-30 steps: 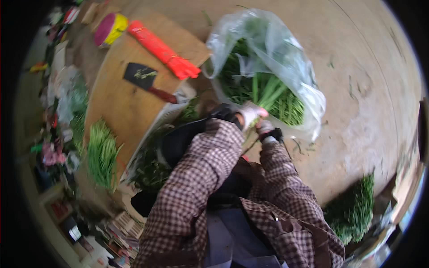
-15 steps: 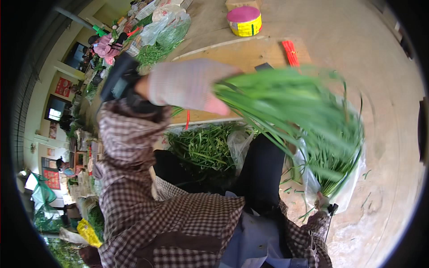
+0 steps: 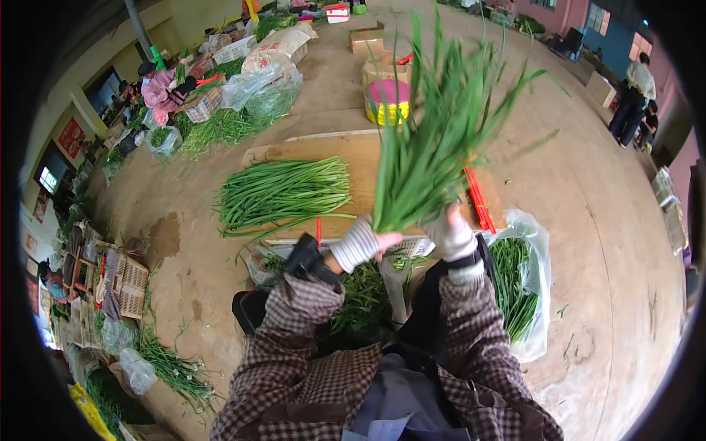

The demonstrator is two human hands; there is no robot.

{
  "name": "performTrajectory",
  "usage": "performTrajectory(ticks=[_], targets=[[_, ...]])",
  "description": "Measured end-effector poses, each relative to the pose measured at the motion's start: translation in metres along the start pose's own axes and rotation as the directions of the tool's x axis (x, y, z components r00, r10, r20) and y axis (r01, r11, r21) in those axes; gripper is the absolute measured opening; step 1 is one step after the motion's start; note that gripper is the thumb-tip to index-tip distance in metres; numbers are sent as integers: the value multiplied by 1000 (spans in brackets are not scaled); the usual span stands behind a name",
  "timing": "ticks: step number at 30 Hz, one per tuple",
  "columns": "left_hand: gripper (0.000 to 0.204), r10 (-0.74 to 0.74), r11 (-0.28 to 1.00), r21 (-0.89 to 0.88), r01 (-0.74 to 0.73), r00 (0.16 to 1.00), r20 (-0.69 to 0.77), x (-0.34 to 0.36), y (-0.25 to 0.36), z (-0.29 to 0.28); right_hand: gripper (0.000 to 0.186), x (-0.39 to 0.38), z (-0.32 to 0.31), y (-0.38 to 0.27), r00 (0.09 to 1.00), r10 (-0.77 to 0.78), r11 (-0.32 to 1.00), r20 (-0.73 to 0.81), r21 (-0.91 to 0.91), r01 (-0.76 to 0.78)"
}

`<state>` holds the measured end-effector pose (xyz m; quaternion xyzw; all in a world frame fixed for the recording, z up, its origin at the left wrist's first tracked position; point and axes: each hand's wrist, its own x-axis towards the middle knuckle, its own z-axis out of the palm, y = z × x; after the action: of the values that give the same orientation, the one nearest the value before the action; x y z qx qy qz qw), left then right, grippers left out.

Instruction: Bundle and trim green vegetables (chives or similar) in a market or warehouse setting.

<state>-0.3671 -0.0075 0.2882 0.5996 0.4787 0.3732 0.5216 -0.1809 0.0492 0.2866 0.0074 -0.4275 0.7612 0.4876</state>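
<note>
A loose bunch of green chives [image 3: 434, 140] fans upward and away from me in front of my chest, its leaf tips blurred. My left hand [image 3: 362, 244], in a pale striped knit glove, closes on the lower left of the bunch. At its lower right side, my gloved right hand [image 3: 451, 234] also grips the stems, its fingers partly hidden. Below the bunch is a wooden board [image 3: 368, 173]. A neat pile of chives [image 3: 283, 195] lies on its left part, and a bundle of red strips [image 3: 478, 195] on its right.
A clear plastic bag [image 3: 540, 294] holding chives stands by my right knee. Loose greens [image 3: 360, 298] fill a bag between my legs. Beyond the board are a round pink-topped yellow container [image 3: 387, 101] and cardboard boxes [image 3: 368, 38]. People sit and stand farther off.
My left hand has come back from its outstretched reach, and the chives now point upward. My right hand has risen from beside the bag to the bunch. The view has shifted, showing the pile.
</note>
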Motion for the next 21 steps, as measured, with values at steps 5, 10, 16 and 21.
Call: performTrajectory(ticks=[5, 10, 16, 21], targets=[[72, 138, 852, 511, -112, 990, -13, 4, -54, -3, 35, 49, 6, 7, 955, -51, 923, -292, -379, -66], [110, 489, 849, 267, -457, 870, -67, 33, 32, -49, 39, 62, 35, -1, 977, -100, 820, -186, -572, -25], [53, 466, 734, 629, -256, 864, -191, 70, 120, -67, 62, 101, 17, -7, 997, -59, 453, 56, -888, 76], [51, 407, 913, 61, -403, 898, -169, 91, 90, -72, 77, 125, -22, -1, 969, 227, 405, -97, -896, -184]])
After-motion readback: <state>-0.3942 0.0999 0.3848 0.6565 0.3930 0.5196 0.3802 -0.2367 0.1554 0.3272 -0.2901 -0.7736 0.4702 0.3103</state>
